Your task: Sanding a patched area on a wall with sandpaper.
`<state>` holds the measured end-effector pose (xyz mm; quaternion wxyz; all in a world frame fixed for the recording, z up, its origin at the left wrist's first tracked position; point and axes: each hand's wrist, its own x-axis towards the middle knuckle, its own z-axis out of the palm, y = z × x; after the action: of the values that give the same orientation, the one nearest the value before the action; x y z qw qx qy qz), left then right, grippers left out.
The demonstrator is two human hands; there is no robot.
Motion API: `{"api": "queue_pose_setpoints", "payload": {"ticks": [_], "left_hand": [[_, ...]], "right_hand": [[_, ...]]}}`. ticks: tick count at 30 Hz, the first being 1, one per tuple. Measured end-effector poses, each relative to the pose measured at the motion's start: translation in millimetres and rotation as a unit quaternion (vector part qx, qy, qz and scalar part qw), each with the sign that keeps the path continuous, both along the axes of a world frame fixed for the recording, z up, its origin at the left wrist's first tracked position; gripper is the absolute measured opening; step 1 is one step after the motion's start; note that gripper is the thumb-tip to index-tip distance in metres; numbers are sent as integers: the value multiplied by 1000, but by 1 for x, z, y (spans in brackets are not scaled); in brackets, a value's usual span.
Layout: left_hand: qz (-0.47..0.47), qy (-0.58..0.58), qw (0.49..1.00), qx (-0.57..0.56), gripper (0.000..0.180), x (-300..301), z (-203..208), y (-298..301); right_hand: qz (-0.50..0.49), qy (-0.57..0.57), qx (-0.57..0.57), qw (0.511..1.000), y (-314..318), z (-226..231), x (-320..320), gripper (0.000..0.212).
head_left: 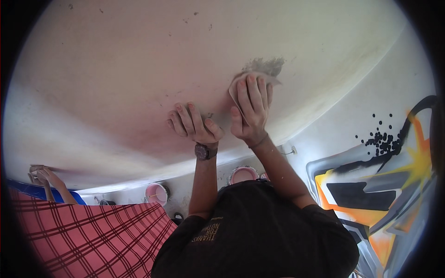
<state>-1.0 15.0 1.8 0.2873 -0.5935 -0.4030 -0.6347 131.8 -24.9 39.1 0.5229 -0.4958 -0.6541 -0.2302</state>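
Note:
My right hand (251, 106) presses a thin, pale sheet of sandpaper (235, 91) flat against the whitish wall (125, 60). Its fingers lie over the sheet, and one corner sticks out past them. Directly above is a rough dark grey patch (271, 66) on the wall, partly covered by the sheet. To the left and a bit lower, my left hand (194, 124) rests its spread, slightly bent fingers against the wall and holds nothing. A dark watch (204, 151) is on that wrist.
At the far left, another person's hands (46, 178) work at the same wall; red plaid cloth (92, 231) fills the lower left. Below stand pinkish buckets (156, 193) (243, 175). On the right, a side wall carries a colourful graffiti painting (371, 185) and a small fixture (293, 150).

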Motion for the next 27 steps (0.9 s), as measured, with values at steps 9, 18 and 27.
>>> {"api": "queue_pose_setpoints", "payload": {"ticks": [9, 18, 27], "left_hand": [[7, 1, 1000, 3, 51, 3, 0, -4], [15, 1, 1000, 7, 51, 0, 3, -4], [17, 1, 1000, 14, 51, -4, 2, -2]], "right_hand": [[-7, -1, 19, 1000, 3, -13, 1, 53], [-7, -14, 25, 1000, 4, -22, 1, 54], [-9, -25, 33, 999, 9, -24, -1, 54]]}}
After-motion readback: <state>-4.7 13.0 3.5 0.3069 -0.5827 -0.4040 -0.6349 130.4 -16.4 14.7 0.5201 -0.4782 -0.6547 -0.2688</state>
